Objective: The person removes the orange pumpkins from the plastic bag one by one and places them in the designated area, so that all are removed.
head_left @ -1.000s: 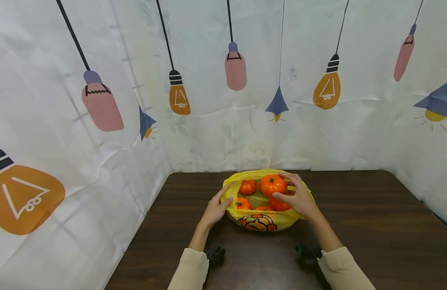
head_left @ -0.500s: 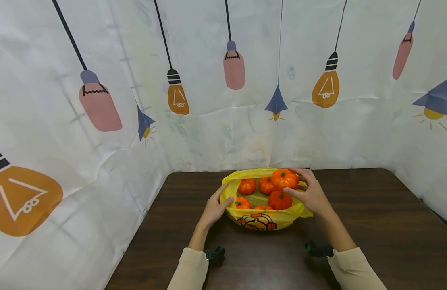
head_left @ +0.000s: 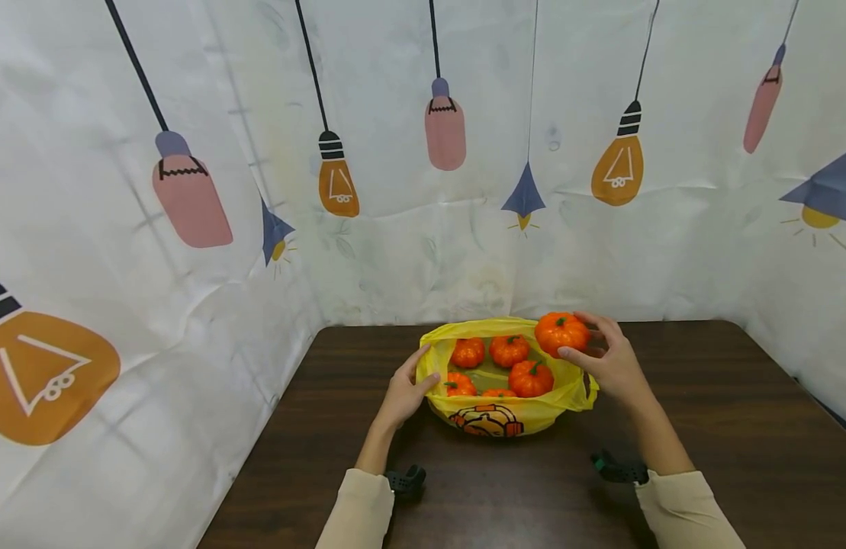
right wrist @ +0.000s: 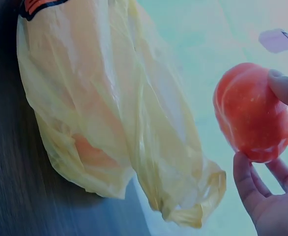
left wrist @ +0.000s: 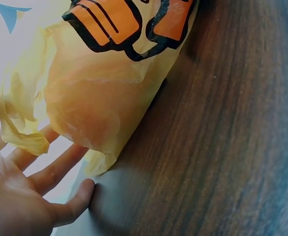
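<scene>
My right hand (head_left: 613,364) grips an orange toy pumpkin (head_left: 561,334) between thumb and fingertips, above the right rim of a yellow plastic bag (head_left: 546,421). In the right wrist view the pumpkin (right wrist: 254,115) is apart from the bag (right wrist: 109,98), with the thumb on one side and fingers of the hand (right wrist: 276,206) on the other. My left hand (head_left: 403,394) holds the bag's left rim, its thumb over the edge. The left wrist view shows that hand (left wrist: 21,196) with fingers spread behind the bag (left wrist: 95,98). Several orange pumpkins, one of them at the right (head_left: 530,379), lie inside.
The bag stands on a dark wooden table (head_left: 697,427). White cloth (head_left: 395,259) printed with hanging lamps surrounds the table's back and sides. A dark band (head_left: 406,480) is on the left wrist, and another (head_left: 620,468) on the right wrist.
The gripped pumpkin has moved up and to the right from inside the bag to above its right rim, uncovering another pumpkin behind. My left hand has stayed nearly still.
</scene>
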A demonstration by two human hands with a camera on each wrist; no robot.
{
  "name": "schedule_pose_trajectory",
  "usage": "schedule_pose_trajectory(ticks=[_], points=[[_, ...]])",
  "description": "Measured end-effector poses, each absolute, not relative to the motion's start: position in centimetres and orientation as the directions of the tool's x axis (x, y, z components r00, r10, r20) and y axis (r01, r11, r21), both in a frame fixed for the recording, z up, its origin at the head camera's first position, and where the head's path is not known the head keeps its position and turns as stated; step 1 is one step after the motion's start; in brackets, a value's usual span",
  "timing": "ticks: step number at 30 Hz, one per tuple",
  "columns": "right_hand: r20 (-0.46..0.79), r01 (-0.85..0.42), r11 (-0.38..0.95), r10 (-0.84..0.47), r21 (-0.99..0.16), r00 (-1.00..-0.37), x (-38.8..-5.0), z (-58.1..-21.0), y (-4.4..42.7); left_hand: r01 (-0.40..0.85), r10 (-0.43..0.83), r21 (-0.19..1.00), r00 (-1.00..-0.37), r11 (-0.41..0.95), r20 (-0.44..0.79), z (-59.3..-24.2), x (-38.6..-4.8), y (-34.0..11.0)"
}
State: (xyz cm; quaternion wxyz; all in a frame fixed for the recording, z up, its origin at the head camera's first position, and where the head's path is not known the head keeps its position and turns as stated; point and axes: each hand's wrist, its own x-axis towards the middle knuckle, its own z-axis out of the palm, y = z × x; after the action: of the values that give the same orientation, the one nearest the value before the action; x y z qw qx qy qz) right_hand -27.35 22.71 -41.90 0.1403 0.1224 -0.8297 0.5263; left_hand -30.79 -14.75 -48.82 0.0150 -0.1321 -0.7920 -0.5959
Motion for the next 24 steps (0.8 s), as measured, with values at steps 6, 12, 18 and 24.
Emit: schedule_pose_trajectory(ticks=[6,12,18,24], points=[[0.367,-0.346,0.440,-0.040,-0.829,-0.929,-27.5,-41.9,23.8,0.230,0.228,0.942,-0.958,0.244,0.175,-47.1,-29.7,-14.8],[0.352,-0.317,0.437,-0.002,-0.842,-0.936,-27.5,-41.8,24.7,0.257,0.224,0.933,-0.953,0.253,0.201,-45.7,-28.7,-14.6],[0.328,-0.275,0.434,0.051,-0.858,-0.943,-27.3,-41.7,25.7,0.234,0.203,0.942,-0.961,0.239,0.187,-47.6,-30.2,-14.7],[0.345,-0.265,0.459,0.098,-0.848,-0.934,-27.1,-41.9,26.7,0.239,0.205,0.948,-0.959,0.210,0.197,-48.8,-31.0,-14.8]])
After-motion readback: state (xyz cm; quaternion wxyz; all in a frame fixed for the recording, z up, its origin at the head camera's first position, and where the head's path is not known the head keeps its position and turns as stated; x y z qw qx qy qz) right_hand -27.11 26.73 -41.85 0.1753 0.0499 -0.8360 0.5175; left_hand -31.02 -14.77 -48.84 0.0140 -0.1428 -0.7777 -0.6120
